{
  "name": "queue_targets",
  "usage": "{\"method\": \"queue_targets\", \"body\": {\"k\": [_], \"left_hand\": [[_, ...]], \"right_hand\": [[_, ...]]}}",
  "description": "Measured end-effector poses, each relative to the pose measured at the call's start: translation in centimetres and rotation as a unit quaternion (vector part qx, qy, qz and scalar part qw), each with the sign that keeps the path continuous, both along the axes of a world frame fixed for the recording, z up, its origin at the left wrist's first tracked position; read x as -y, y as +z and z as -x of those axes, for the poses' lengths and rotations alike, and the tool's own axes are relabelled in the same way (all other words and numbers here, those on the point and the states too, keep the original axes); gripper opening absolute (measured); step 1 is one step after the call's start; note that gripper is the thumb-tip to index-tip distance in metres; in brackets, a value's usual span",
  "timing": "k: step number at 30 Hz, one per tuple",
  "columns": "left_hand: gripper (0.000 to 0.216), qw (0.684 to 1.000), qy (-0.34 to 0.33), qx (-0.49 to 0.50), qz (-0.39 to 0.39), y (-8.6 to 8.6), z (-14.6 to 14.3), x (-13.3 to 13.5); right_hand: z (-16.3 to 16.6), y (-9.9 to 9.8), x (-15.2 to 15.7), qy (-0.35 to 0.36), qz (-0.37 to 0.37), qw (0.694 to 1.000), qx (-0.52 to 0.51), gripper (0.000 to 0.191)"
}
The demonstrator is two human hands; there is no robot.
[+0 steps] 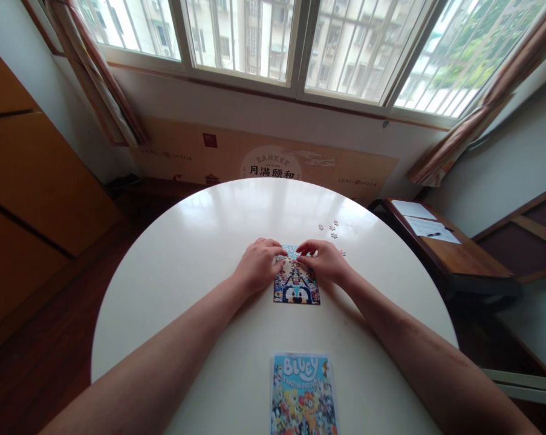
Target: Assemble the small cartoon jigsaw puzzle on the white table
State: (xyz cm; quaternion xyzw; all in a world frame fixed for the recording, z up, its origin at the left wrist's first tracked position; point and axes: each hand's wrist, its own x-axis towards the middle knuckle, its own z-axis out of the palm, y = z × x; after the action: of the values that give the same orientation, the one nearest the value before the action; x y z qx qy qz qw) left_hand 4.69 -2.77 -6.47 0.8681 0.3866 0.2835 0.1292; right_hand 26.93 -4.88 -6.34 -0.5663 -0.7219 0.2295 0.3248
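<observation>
A small colourful jigsaw puzzle (296, 288) lies flat in the middle of the round white table (186, 266). My left hand (258, 263) rests on its upper left corner with fingers curled and pressed down. My right hand (322, 258) sits on the upper right corner, fingertips pinched together over the top edge. Both sets of fingertips almost meet above the puzzle; whether a piece is between them is hidden. A few loose white puzzle pieces (331, 228) lie beyond my right hand.
The puzzle box (303, 396) with a blue cartoon cover lies at the table's near edge. A dark wooden side table (458, 257) holding papers stands to the right. A wooden cabinet (32, 175) is on the left, windows and curtains behind.
</observation>
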Motion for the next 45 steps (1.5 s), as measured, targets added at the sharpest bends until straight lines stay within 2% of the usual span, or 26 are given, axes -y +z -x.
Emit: {"method": "queue_targets", "body": {"k": [4,10,19,28,33,35,38,42,45], "left_hand": [[0.022,1.0,-0.002,-0.006,-0.007,0.1,0.0,0.1],[0.03,0.999,-0.017,-0.039,-0.022,0.2,-0.2,0.2],[0.03,0.998,-0.027,-0.05,-0.031,-0.2,-0.2,-0.2],[0.039,0.997,-0.016,-0.073,-0.023,-0.1,-0.5,0.0],[0.043,1.0,0.001,-0.007,-0.027,-0.2,-0.2,-0.1],[0.042,0.999,0.019,0.023,-0.041,-0.2,0.1,-0.3],[0.04,0.998,0.032,0.019,-0.06,-0.1,0.3,-0.4],[0.037,0.997,0.009,-0.048,-0.062,0.4,0.0,0.3],[0.035,0.991,-0.01,-0.127,-0.034,0.8,-0.3,1.1]], "right_hand": [[-0.7,0.5,0.1,0.006,-0.015,1.0,0.024,0.014],[-1.0,1.2,0.8,0.084,-0.038,0.993,0.069,0.016],[-0.8,1.4,0.9,0.081,-0.027,0.988,0.13,0.019],[-0.4,1.8,1.0,0.066,-0.008,0.983,0.173,0.019],[-0.8,1.7,0.9,0.089,-0.011,0.989,0.119,0.022],[-1.5,1.8,0.6,0.054,-0.042,0.995,0.073,0.023],[-3.5,2.3,-0.1,-0.059,-0.112,0.992,0.013,0.023],[-7.3,2.4,-1.4,-0.185,-0.198,0.962,-0.02,0.024],[-10.2,1.4,-2.5,-0.259,-0.247,0.933,-0.037,0.026]]}}
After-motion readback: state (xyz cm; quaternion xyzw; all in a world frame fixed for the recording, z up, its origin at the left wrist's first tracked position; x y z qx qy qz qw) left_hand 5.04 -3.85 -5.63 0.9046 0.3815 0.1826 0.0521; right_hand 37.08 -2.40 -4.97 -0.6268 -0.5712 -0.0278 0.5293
